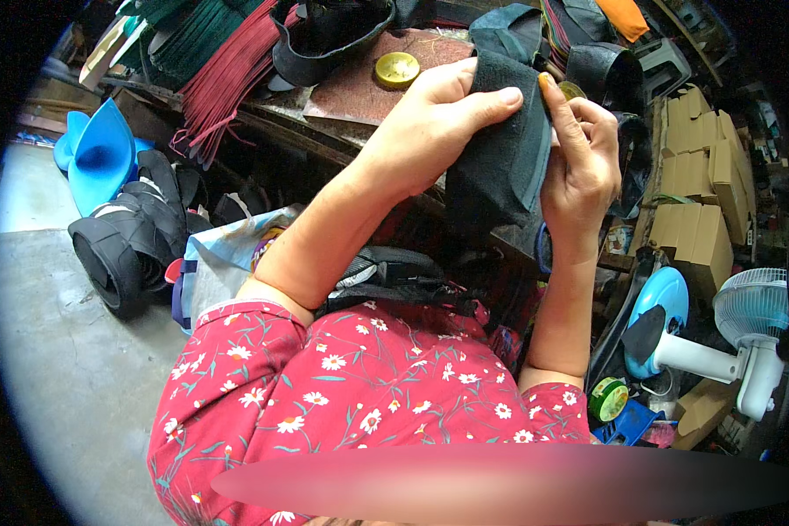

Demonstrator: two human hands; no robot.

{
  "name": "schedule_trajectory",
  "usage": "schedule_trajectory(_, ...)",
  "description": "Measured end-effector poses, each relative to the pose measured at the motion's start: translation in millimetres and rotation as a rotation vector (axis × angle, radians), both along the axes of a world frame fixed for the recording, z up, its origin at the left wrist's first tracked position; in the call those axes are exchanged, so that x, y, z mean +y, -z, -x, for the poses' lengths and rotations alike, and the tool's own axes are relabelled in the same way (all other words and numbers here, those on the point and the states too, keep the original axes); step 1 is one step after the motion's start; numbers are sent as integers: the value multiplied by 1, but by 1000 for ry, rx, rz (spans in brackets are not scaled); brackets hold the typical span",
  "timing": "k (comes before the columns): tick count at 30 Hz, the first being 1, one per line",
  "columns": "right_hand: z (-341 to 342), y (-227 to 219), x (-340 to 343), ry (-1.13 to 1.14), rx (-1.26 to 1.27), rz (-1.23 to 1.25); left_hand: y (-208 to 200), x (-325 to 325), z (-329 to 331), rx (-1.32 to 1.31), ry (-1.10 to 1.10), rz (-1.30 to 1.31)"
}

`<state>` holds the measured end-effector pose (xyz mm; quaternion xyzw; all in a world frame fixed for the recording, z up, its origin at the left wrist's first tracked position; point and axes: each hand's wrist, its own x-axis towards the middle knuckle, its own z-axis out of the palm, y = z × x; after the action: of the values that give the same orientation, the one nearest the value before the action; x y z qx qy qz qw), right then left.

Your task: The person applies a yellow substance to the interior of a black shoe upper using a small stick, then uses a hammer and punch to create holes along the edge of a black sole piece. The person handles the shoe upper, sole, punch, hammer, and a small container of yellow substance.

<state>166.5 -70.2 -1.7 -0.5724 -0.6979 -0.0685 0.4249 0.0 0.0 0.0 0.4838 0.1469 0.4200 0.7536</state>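
Note:
A dark, limp piece of cloth or leather (495,162) with folded layers is held up over the edge of the workbench. My left hand (443,114) grips its upper part, thumb flat on the near face and the fingers hidden behind. Beside its right edge is my right hand (580,162), index finger pointing up along that edge with a yellow-orange smear on its tip. The other right fingers curl inward; whatever lies in them is hidden. A round yellowish thing (572,91) shows partly behind the right fingers. Past my left hand, a round yellow tin or lid (397,70) rests on a reddish board (351,98).
Red strips (237,70) hang over the bench at left, beside a dark curved band (329,53). Rolled black material (118,263) and blue sheets (103,162) are on the left. Cardboard boxes (693,237) and a white fan (749,316) stand at right.

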Motion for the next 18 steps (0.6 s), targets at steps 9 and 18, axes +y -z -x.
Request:
schedule_trajectory(9, 7, 15, -20, -328, 396, 142, 4, 9, -2, 32, -64, 55)
schedule_trajectory(18, 1, 11, -20, -114, -39, -74, 17, 20, -13, 302, -187, -290)
